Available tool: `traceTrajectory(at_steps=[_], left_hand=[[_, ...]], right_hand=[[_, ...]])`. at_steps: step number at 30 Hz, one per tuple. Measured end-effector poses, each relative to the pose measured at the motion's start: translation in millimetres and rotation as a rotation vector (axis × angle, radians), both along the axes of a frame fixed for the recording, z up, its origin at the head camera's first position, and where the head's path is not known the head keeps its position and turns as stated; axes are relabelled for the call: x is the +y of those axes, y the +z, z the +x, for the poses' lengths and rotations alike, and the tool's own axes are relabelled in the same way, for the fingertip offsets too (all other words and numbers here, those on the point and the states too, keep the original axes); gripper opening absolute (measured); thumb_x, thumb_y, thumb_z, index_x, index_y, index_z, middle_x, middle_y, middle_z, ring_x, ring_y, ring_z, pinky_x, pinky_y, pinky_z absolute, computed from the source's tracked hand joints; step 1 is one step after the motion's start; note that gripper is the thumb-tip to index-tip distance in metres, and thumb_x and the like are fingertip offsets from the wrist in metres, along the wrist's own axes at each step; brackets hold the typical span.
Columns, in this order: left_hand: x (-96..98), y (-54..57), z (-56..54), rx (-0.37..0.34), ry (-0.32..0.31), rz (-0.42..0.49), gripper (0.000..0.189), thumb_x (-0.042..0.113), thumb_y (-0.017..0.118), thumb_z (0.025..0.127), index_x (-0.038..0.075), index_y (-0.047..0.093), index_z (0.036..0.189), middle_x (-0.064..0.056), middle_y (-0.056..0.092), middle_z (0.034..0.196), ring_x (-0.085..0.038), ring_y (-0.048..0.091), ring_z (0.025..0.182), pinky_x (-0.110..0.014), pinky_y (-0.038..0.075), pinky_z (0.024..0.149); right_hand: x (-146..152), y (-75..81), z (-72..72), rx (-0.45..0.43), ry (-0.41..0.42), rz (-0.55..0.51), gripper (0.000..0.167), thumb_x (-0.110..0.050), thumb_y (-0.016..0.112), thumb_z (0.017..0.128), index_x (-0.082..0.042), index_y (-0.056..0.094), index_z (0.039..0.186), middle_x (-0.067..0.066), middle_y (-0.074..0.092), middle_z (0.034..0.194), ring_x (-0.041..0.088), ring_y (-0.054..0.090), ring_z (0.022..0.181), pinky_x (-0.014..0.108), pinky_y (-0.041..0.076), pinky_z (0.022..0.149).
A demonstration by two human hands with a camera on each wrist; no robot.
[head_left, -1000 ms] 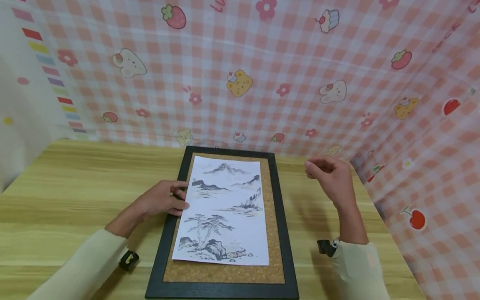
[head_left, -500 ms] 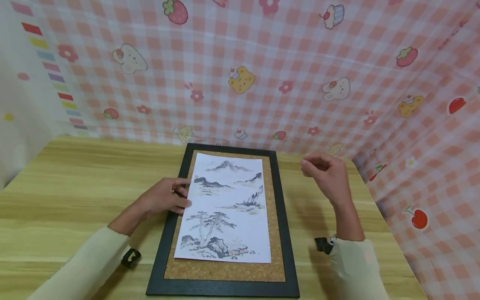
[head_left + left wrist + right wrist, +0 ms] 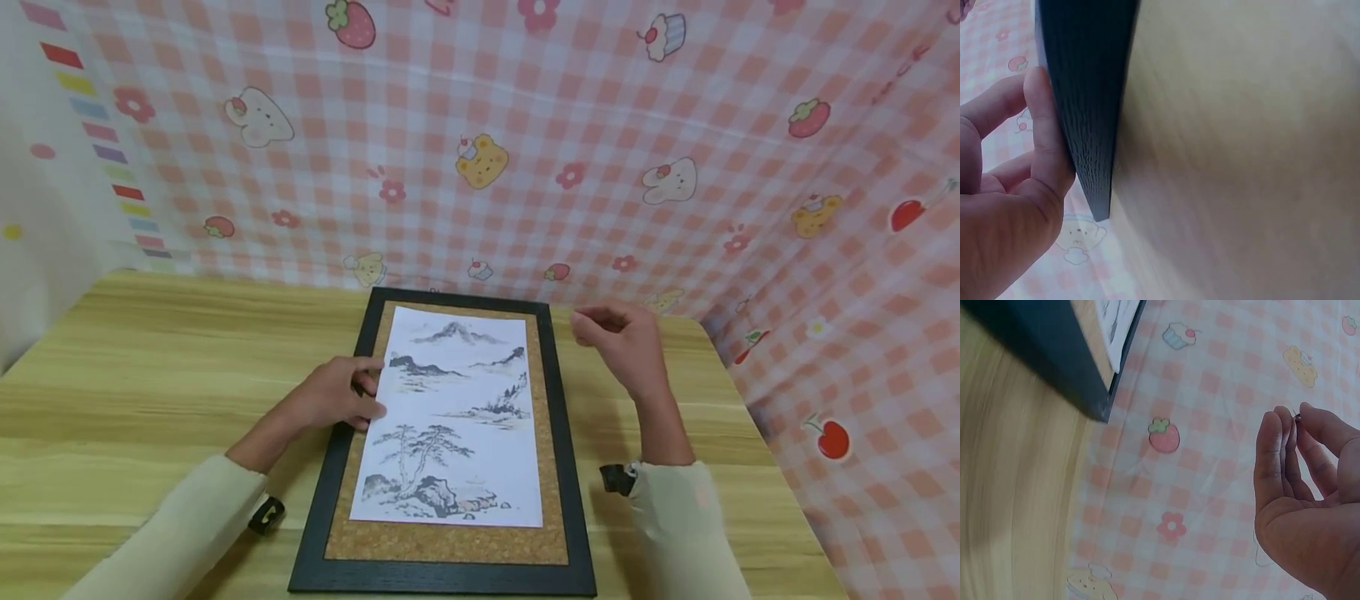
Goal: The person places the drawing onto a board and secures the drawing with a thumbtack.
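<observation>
A sheet of white paper [image 3: 457, 400] with a printed ink landscape lies on a cork board [image 3: 450, 543] set in a black frame [image 3: 442, 577]. My left hand [image 3: 333, 392] rests across the frame's left side, thumb and forefinger touching the paper's left edge. In the left wrist view its fingers [image 3: 1044, 125] lie along the dark frame. Raised beside the frame's upper right side is my right hand [image 3: 618, 342]. Its thumb and fingertips pinch a small dark pin [image 3: 1297, 417], whose thin point shows in the right wrist view and is hidden in the head view.
The frame lies on a light wooden table [image 3: 165, 375]. A pink checked cloth [image 3: 420, 108] with cartoon prints covers the wall behind and the right side. Black wrist camera mounts [image 3: 266, 515] hang at both sleeves, close to the tabletop.
My right hand has moved left, toward the frame's upper right side, still pinching. The left hand stays at the paper's left edge. The paper and frame lie almost as before.
</observation>
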State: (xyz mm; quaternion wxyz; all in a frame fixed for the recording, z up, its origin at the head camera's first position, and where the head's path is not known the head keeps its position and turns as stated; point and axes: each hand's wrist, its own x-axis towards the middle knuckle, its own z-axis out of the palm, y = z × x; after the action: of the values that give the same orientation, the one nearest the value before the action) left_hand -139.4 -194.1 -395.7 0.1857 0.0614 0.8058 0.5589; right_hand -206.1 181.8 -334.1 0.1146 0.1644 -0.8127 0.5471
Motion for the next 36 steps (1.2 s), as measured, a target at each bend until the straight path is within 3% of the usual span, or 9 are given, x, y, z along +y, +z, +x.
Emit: traceTrajectory(at_steps=[9, 16, 25, 36], left_hand=[[-3.3, -4.3, -1.7, -0.033, 0.021, 0.086, 0.073, -0.005, 0.069, 0.091, -0.012, 0.031, 0.152, -0.024, 0.054, 0.111, -0.019, 0.06, 0.068, -0.034, 0.056, 0.06], [-2.5, -5.6, -1.4, -0.018, 0.015, 0.064, 0.071, -0.005, 0.069, 0.092, -0.012, 0.033, 0.152, -0.023, 0.055, 0.11, -0.02, 0.062, 0.068, -0.034, 0.058, 0.06], [-1.7, -6.5, -3.1, 0.004, 0.021, 0.002, 0.068, -0.005, 0.069, 0.091, -0.012, 0.036, 0.151, -0.023, 0.056, 0.112, -0.019, 0.064, 0.066, -0.035, 0.06, 0.062], [-0.4, -3.8, -0.6, 0.023, 0.025, -0.022, 0.068, -0.005, 0.068, 0.091, -0.012, 0.036, 0.151, -0.022, 0.055, 0.109, -0.019, 0.064, 0.066, -0.034, 0.06, 0.061]], right_hand=[[-26, -6.3, -9.6, -0.091, 0.053, -0.034, 0.023, -0.012, 0.073, 0.095, 0.008, 0.074, 0.107, 0.017, 0.071, 0.092, 0.017, 0.069, 0.077, 0.029, 0.062, 0.075], [-45, -12.8, -18.9, -0.151, 0.065, 0.015, 0.023, -0.014, 0.073, 0.096, 0.006, 0.074, 0.107, 0.018, 0.071, 0.093, 0.031, 0.069, 0.083, 0.039, 0.062, 0.078], [-62, -12.3, -30.3, -0.2, 0.059, 0.029, 0.024, -0.013, 0.073, 0.095, 0.007, 0.074, 0.109, 0.019, 0.072, 0.095, 0.015, 0.069, 0.077, 0.029, 0.062, 0.074], [-74, -11.0, -40.0, -0.227, 0.058, 0.085, 0.022, -0.013, 0.073, 0.096, 0.005, 0.075, 0.108, 0.018, 0.073, 0.099, 0.022, 0.07, 0.082, 0.033, 0.062, 0.077]])
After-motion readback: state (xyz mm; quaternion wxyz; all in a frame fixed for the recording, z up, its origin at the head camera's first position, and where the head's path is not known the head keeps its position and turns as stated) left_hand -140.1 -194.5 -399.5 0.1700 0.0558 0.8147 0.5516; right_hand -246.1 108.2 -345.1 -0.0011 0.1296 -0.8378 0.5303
